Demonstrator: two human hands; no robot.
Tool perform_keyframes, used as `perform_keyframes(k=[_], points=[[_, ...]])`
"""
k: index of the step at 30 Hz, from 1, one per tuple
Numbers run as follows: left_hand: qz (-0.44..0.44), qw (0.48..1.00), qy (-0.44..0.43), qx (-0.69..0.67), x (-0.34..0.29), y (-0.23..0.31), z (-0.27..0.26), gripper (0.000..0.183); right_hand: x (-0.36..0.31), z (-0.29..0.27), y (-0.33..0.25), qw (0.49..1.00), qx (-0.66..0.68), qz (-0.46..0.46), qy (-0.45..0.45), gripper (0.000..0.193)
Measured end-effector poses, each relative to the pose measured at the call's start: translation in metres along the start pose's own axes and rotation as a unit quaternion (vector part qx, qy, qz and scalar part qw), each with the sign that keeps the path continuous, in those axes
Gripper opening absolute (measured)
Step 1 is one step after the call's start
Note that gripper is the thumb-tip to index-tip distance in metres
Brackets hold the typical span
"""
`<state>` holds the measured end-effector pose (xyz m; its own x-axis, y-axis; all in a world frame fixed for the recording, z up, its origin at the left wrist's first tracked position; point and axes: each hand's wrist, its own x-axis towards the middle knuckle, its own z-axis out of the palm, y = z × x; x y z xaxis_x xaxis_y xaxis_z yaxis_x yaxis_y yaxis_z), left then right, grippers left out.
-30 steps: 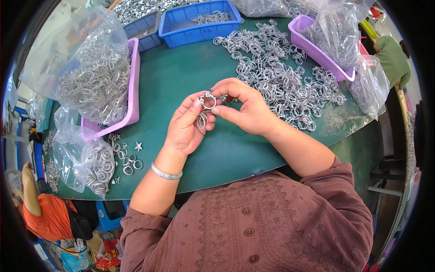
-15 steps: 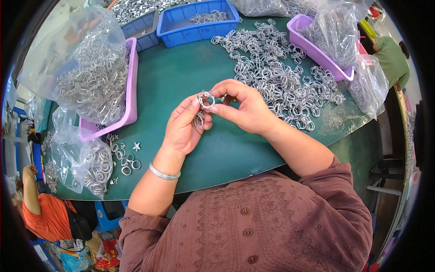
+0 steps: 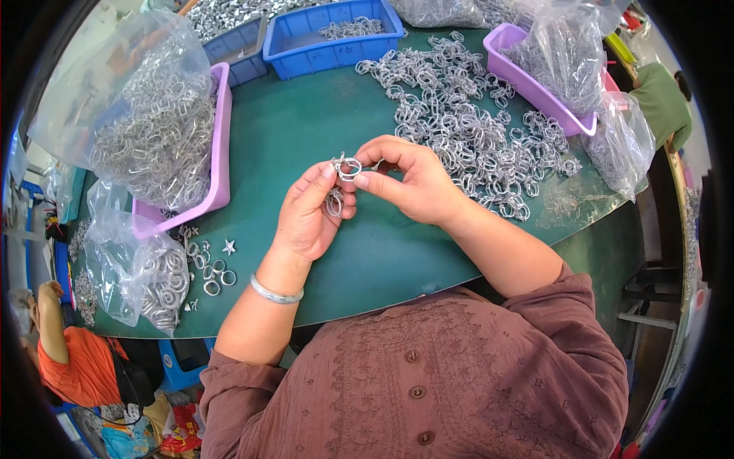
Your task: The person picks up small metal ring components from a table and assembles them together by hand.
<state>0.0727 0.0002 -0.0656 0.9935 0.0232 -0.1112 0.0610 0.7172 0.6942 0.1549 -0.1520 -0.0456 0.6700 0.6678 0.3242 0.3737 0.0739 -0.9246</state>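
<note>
A silvery metal ring (image 3: 349, 168) stands between my two hands, over the middle of the green table (image 3: 283, 130). My left hand (image 3: 307, 218) pinches its left side between thumb and fingers, and more ring-shaped pieces (image 3: 334, 202) hang against the curled fingers below. On the other side, my right hand (image 3: 413, 180) closes thumb and forefinger at the ring's edge; a small bit of metal shows between its fingers, too small to name. Right of my hands spreads a heap of similar linked ring pieces (image 3: 466, 126).
At left, a lilac basket (image 3: 222, 153) holds a clear bag of metal loops, beside a bag of spiral pieces (image 3: 164, 279), loose rings (image 3: 212, 288) and a star (image 3: 229, 246). Blue bins (image 3: 332, 57) and another lilac basket (image 3: 543, 99) line the back. Co-workers sit at both sides.
The ring between my hands has tilted slightly. Both hands keep nearly the same place and grip.
</note>
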Motion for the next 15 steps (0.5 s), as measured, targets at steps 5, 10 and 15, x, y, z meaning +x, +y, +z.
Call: perform_keyframes(k=[5, 10, 15], points=[[0.013, 1.000, -0.014, 0.006, -0.0002, -0.0012, -0.0018, 0.023, -0.0012, 0.0018, 0.0047, 0.999, 0.045, 0.005, 0.005, 0.018], [0.044, 0.998, -0.002, 0.040, -0.0002, -0.0002, 0.0034, 0.030, -0.0006, 0.0005, 0.0036, 0.996, 0.085, 0.025, -0.005, 0.016], [0.081, 0.992, 0.006, 0.092, -0.0016, -0.0023, 0.0052, 0.027, -0.0012, 0.0006, 0.0018, 0.998, 0.059, 0.005, -0.002, 0.015]])
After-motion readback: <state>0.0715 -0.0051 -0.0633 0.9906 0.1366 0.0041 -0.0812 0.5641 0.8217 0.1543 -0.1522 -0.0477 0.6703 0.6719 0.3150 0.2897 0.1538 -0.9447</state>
